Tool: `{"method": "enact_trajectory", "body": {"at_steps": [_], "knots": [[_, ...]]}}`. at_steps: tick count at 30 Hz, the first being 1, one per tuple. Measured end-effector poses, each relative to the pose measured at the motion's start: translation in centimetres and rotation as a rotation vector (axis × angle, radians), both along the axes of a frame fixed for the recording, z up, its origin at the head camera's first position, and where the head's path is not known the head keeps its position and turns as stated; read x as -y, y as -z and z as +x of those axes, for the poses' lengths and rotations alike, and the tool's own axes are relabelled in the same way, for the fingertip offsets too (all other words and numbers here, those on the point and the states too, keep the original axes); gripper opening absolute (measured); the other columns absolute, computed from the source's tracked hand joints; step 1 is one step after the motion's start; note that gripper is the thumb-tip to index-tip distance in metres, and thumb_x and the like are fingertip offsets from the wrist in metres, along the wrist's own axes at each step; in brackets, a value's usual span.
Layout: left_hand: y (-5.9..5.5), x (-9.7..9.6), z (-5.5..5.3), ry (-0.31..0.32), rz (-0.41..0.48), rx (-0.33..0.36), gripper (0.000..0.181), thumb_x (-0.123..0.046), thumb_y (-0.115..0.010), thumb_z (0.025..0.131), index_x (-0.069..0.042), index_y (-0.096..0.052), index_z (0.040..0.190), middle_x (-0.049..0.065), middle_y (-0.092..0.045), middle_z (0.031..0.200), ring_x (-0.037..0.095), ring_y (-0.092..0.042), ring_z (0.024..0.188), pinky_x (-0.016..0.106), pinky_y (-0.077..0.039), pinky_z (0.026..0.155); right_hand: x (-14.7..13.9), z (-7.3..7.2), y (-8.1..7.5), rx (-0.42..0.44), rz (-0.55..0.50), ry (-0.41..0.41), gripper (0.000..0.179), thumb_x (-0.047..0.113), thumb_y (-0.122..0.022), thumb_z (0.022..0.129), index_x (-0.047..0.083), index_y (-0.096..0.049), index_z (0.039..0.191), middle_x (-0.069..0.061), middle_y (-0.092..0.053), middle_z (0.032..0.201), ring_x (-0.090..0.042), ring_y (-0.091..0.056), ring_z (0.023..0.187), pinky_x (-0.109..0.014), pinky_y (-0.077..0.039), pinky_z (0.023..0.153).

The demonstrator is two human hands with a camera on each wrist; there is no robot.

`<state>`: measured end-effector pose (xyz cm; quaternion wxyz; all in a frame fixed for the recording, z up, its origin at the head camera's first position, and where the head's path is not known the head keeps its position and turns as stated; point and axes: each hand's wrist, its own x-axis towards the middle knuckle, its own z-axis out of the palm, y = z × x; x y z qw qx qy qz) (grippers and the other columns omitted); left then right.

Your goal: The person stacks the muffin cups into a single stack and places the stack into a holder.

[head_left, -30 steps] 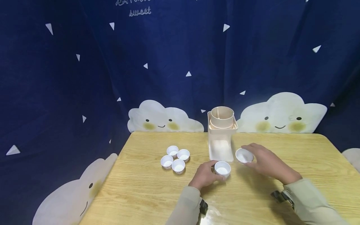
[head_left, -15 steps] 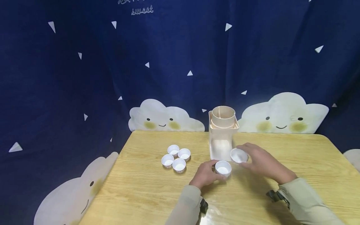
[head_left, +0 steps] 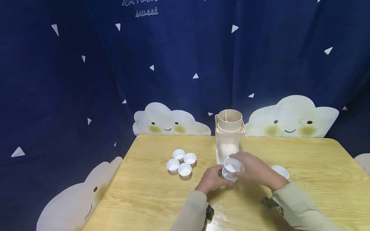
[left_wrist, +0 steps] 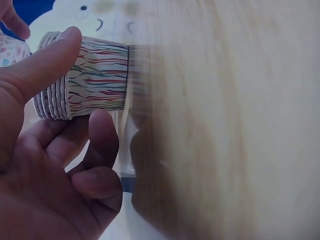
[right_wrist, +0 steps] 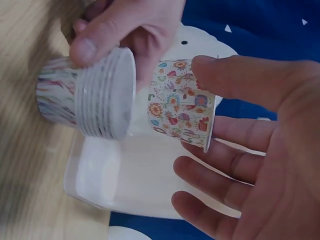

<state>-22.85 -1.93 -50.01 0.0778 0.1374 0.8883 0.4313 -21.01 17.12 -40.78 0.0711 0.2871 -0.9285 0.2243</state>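
striped cup stack (left_wrist: 97, 75) gripped by left hand (head_left: 212, 179) | flowered cup (right_wrist: 177, 102) pinched by right hand (head_left: 257, 168) just above stack | four cups (head_left: 183, 167) grouped apart

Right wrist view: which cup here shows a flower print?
The single cup held by the right hand: its side bears colourful flowers, whereas the stack of cups gripped by the left hand shows wavy stripes.

A cloud-printed navy curtain (head_left: 173, 48) hangs behind the wooden table (head_left: 144, 192).
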Motion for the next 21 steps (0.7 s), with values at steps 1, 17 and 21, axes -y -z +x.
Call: {"method": "enact_trajectory", "body": {"at_steps": [1, 17, 21], "knots": [[0.0, 0.0, 0.0, 0.0, 0.003, 0.002, 0.056, -0.029, -0.091, 0.067, -0.028, -0.07, 0.119, -0.009, -0.073, 0.112, 0.007, -0.063, 0.105, 0.027, -0.048, 0.095, 0.2, 0.0, 0.2, 0.006, 0.001, -0.01, 0.051, 0.014, -0.082, 0.075, 0.001, -0.065, 0.121, -0.011, -0.069, 0.112, -0.027, -0.064, 0.102, -0.047, -0.053, 0.088], [-0.1, 0.0, 0.1, -0.017, -0.007, 0.007, 0.055, -0.029, -0.091, 0.067, -0.03, -0.069, 0.118, -0.011, -0.072, 0.115, 0.008, -0.062, 0.112, 0.031, -0.048, 0.099, 0.8, -0.5, 1.5, 0.043, 0.031, -0.036, 0.048, 0.015, -0.083, 0.073, 0.009, -0.066, 0.118, -0.005, -0.067, 0.112, -0.02, -0.063, 0.1, -0.042, -0.054, 0.085], [-0.2, 0.0, 0.2, -0.017, -0.012, 0.002, 0.057, -0.029, -0.091, 0.068, -0.027, -0.069, 0.12, -0.01, -0.072, 0.115, 0.009, -0.063, 0.112, 0.03, -0.048, 0.099, 0.8, -0.5, 1.6, 0.029, 0.047, -0.028, 0.048, 0.016, -0.083, 0.073, 0.01, -0.066, 0.117, -0.005, -0.067, 0.111, -0.02, -0.063, 0.098, -0.042, -0.054, 0.084]]}}
